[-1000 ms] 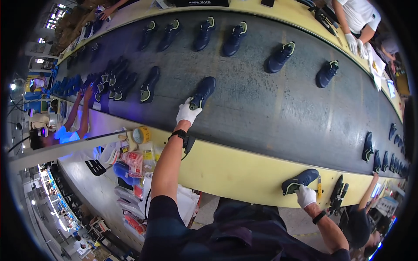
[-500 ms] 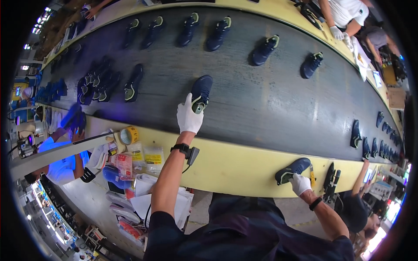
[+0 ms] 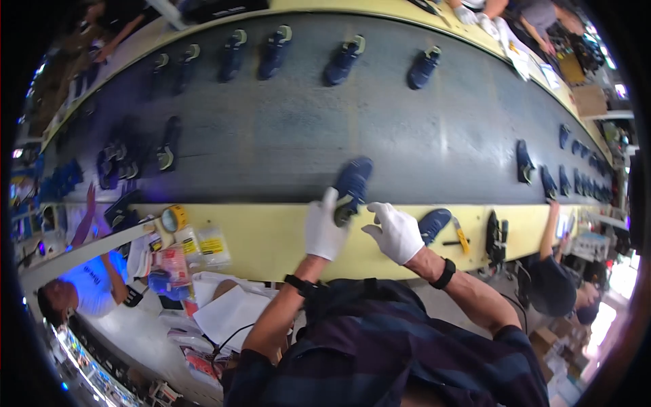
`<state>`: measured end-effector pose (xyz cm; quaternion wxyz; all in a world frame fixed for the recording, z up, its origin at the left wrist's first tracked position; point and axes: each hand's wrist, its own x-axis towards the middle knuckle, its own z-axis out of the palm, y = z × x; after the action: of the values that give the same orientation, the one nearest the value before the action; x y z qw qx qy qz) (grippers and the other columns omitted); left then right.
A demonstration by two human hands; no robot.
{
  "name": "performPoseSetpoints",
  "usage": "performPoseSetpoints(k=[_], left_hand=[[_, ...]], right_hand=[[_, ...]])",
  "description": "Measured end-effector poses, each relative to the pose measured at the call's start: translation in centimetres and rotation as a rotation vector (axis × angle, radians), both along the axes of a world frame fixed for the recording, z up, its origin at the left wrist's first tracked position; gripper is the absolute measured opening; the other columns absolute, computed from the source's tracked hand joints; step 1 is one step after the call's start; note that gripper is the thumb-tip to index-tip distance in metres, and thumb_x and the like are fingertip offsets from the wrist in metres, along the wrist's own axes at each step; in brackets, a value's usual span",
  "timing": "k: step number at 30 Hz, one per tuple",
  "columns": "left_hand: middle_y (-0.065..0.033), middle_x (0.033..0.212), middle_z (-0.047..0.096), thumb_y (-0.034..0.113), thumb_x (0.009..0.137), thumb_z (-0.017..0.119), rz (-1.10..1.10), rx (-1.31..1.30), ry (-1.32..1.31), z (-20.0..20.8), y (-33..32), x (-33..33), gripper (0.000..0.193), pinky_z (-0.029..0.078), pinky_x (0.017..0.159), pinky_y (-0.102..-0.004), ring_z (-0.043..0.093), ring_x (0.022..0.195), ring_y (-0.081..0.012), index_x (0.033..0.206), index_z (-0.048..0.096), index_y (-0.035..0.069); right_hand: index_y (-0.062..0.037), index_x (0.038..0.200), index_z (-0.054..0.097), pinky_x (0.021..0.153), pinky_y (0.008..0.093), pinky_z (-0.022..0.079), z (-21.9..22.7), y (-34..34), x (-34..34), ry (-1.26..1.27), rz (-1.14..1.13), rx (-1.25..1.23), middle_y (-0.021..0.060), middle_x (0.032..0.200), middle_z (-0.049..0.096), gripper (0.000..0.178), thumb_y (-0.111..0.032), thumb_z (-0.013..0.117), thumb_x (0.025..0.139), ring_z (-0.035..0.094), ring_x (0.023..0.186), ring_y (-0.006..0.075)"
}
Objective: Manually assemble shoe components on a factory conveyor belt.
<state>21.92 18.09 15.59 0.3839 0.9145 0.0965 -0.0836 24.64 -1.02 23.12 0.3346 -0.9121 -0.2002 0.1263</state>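
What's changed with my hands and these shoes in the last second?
Your left hand has drawn its blue shoe toward you, to the near edge of the grey belt. Your right hand has let go of the other shoe and moved left, now open. That shoe stays on the yellow ledge; the left hand keeps its grip.

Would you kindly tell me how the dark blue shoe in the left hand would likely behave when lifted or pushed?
The dark blue shoe is probably light, since the left hand alone grips it by the heel end. Its rounded toe keeps its shape with no fingers on it, so that end seems fairly stiff. Long and low, it looks likelier to slide than roll.
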Motion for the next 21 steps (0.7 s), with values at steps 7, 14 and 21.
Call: performPoseSetpoints(k=[7,14,21], left_hand=[[-0.0241,0.084,0.072,0.027,0.088,0.073,-0.116,0.008,0.088,-2.6,-3.6,-4.6,0.048,0.055,0.07,-0.0567,0.071,0.081,-0.0458,0.132,0.062,0.01],[-0.0279,0.104,0.073,0.032,0.091,0.073,-0.049,-0.083,0.318,-1.5,-2.6,-4.7,0.052,0.057,0.083,-0.0572,0.073,0.099,-0.0428,0.137,0.062,0.011],[-0.0299,0.115,0.068,0.04,0.085,0.081,0.252,-0.118,0.172,-4.2,0.8,3.2,0.074,0.057,0.089,-0.0526,0.069,0.105,-0.0473,0.149,0.053,0.015]], right_hand=[[-0.0056,0.106,0.057,0.065,0.053,0.058,-7.0,-1.1,-2.4,0.186,0.202,-0.271,0.0192,0.085,0.071,0.015,-0.008,0.06,0.091,0.072,0.077,0.0428],[-0.0035,0.107,0.058,0.066,0.0526,0.057,-5.7,0.3,-1.9,0.105,0.384,-0.307,0.0222,0.087,0.072,0.018,-0.003,0.057,0.089,0.072,0.077,0.0428],[-0.004,0.119,0.065,0.073,0.0458,0.055,-4.8,-5.3,-3.0,0.165,-0.175,-0.11,0.0203,0.088,0.071,0.024,-0.008,0.065,0.095,0.071,0.08,0.0389]])
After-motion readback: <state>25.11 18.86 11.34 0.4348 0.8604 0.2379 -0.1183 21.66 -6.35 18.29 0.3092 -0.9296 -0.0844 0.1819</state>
